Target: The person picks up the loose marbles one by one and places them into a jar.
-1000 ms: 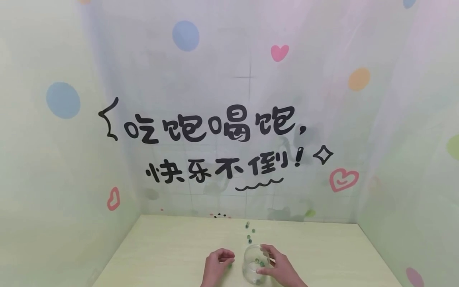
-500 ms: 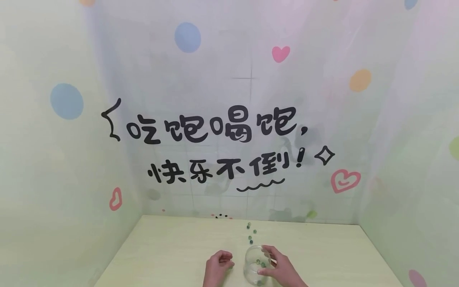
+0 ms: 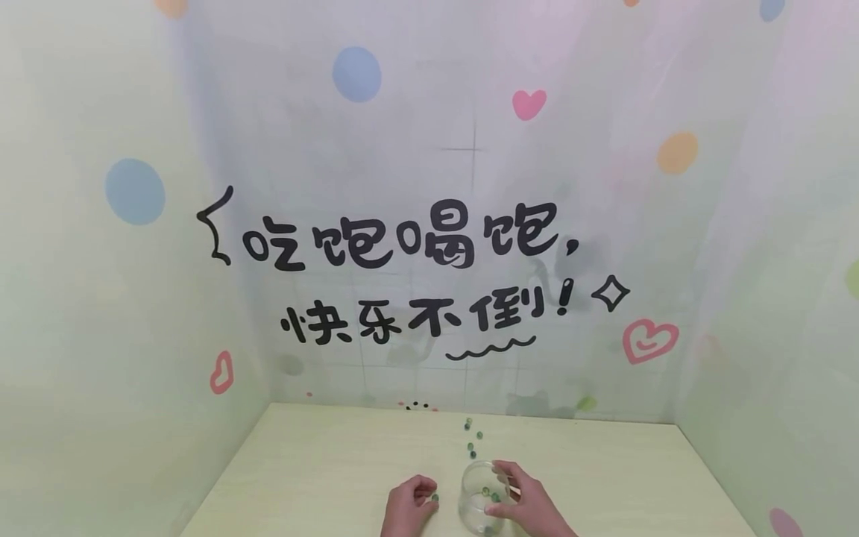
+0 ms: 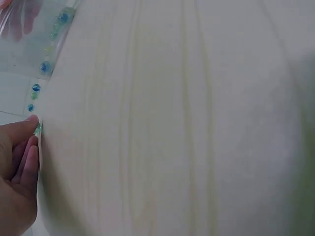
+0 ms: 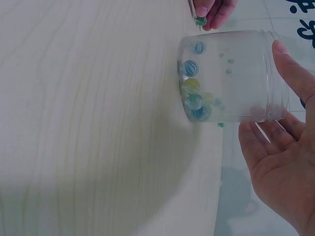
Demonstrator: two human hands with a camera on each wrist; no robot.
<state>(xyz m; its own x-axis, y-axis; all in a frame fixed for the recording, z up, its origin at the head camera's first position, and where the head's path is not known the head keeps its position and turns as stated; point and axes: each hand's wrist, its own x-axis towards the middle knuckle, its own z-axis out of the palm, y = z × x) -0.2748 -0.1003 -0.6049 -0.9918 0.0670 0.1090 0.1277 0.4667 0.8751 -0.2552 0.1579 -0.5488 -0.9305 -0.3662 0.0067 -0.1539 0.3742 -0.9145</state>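
Observation:
My left hand (image 3: 407,507) is at the front of the table, left of a clear jar (image 3: 470,511). Between its thumb and fingertips it pinches a green marble (image 5: 200,21), which also shows as a green speck in the left wrist view. My right hand (image 3: 526,503) holds the jar from the right side, thumb and fingers around its upper part near the rim. The jar stands upright with its mouth uncovered. Several blue, green and yellow glass marbles (image 5: 192,86) lie on its bottom, seen through the wall in the right wrist view.
Behind the jar, several loose marbles (image 3: 470,446) lie in a rough line toward the back of the pale wood-grain table (image 3: 302,462). A printed curtain (image 3: 376,164) with black lettering, dots and hearts encloses the table at the back and both sides.
The marble at my left fingertips, hidden half a second ago, now shows between them. My right hand keeps its hold on the jar. The whole head view has shifted slightly.

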